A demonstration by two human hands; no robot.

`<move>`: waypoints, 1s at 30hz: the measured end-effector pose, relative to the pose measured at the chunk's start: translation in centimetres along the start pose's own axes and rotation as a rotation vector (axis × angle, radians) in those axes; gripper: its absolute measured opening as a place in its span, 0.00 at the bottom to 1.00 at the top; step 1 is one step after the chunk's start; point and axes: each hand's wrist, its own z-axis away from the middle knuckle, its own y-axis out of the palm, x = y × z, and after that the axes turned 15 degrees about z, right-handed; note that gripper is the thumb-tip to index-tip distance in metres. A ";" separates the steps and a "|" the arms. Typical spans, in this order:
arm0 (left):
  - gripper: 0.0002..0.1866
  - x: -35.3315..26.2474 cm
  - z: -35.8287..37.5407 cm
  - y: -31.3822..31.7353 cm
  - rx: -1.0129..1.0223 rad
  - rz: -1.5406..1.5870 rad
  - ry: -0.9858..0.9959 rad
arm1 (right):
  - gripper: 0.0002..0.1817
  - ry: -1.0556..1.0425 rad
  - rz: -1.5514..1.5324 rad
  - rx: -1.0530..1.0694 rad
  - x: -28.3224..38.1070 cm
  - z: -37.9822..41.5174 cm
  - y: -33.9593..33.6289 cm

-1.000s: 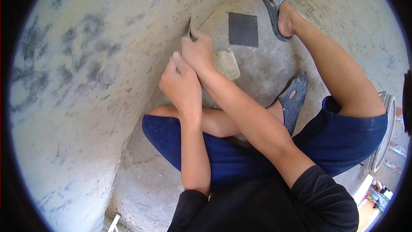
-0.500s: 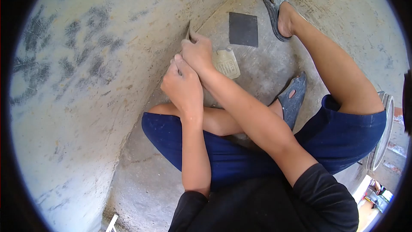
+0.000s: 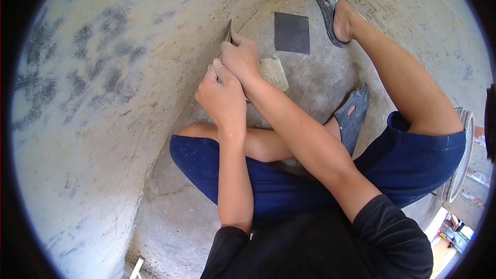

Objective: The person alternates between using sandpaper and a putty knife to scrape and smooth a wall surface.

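Both my hands are together, low beside the wall [image 3: 98, 124] where it meets the floor. My right hand [image 3: 242, 61] is closed around a thin, grey, pointed piece [image 3: 228, 32], seen nearly edge-on against the wall; its kind is not clear. Just below, my left hand [image 3: 221, 93] is closed, thumb pressed on the fingers, touching the right wrist. Whatever it may hold is hidden. To the right of my hands, a tan sheet with faint print [image 3: 274, 74] lies on the floor, partly covered by my right hand and wrist. Beyond it lies a dark square sheet, like sandpaper [image 3: 292, 33].
My legs are bent on the concrete floor [image 3: 175, 227], with grey clogs [image 3: 330, 10] on my feet. A second wall rises beyond the far foot. A round white bucket [image 3: 460, 157] stands behind my right knee. A white strip [image 3: 136, 268] lies bottom left.
Both hands and the grey piece appear shifted very slightly up and right. The grip looks the same, and the sheets on the floor have not visibly been moved.
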 end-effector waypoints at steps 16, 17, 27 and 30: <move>0.22 0.4 3.0 -3.1 -0.170 0.246 0.007 | 0.33 -0.191 0.030 0.008 3.0 6.0 0.0; 0.22 0.5 2.7 -3.0 -0.152 0.232 -0.003 | 0.33 -0.190 0.031 0.012 3.0 5.7 0.0; 0.24 -0.4 2.6 -1.0 -0.188 0.347 0.066 | 0.32 -0.290 0.016 -0.084 1.9 3.6 -0.2; 0.24 -0.8 2.1 -1.9 -0.081 0.102 -0.022 | 0.31 -0.179 -0.027 0.010 3.1 4.2 -1.3</move>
